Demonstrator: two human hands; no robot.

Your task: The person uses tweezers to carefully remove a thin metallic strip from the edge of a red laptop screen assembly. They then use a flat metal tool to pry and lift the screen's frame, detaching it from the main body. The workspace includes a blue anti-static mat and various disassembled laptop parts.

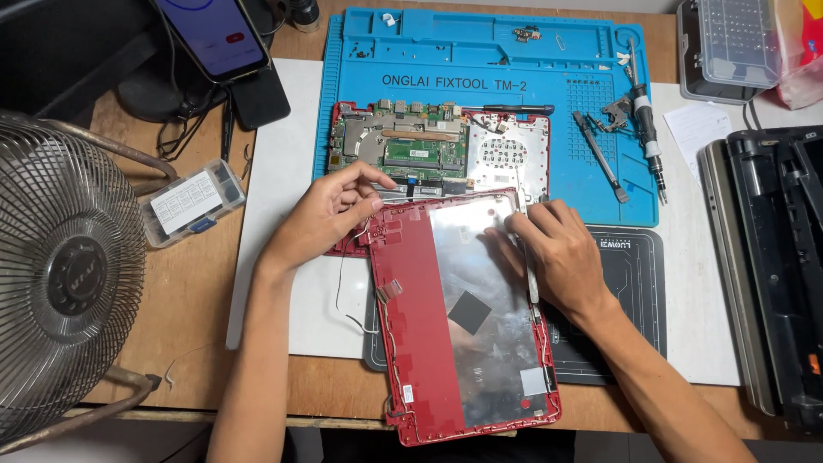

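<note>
- Head view, left edge: a metal desk fan (73,274) stands at the table's side; a small clear parts box (190,203) lies just beside it, and a phone (213,34) is propped above.
- Left hand (330,210): fingers curled, pinching at the upper left corner of the red laptop lid (416,334), where a thin white cable (343,296) trails off onto the white mat (270,171). Whether the fingertips hold the cable or the lid's edge cannot be told.
- Red laptop lid: lies inner face up at centre, tilted slightly, its silver panel backing (484,343) exposed. Its upper edge overlaps the opened laptop base (429,150), whose green circuit board (403,141) shows.
- Blue repair mat (514,60): lies under the base, with small screws in its tray slots.
- Right hand (557,253): palm down on the lid's upper right edge, fingers bent and pressing on the panel; it grips nothing that can be seen.
- Right of it: a screwdriver (647,129) and a metal pry tool (600,159) rest on the blue mat; a black device (776,266) lies at the far right.
</note>
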